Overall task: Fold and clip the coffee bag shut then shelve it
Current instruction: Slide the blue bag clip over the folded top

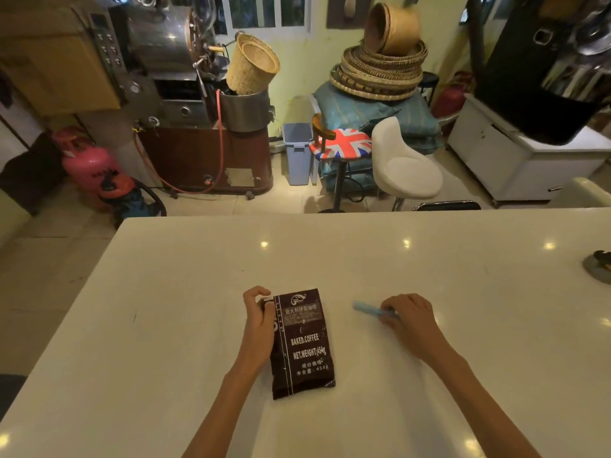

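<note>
Two bare forearms reach in from the bottom edge over a white glossy table (363, 259); dark brown coffee bag (302, 342) lies flat on the table between the hands, printed side up, white text "BAKED.COFFEE" and "NET.WEIGHT:454g" readable, top end pointing away from the person; left hand (259, 317) sits at the bag's upper left edge, fingers curled in and pinching that edge near the top corner, something small and white under the fingertips, cannot tell what; right hand (411, 320) is to the right of the bag, apart from it, fingers bunched and pinching one end of a light blue clip (372, 309); clip is long and thin, its free end points left toward the bag, low over the table, contact with the surface unclear; dark object (600, 266) at the table's far right edge, partly cut off; beyond the table: white moulded stool (405, 166), flag-pattern stool (342, 143), blue-grey bin (297, 153); further left a pink gas cylinder (87, 166) and a steel roasting machine (172, 61); stacked woven baskets (380, 67) against the back wall.
</note>
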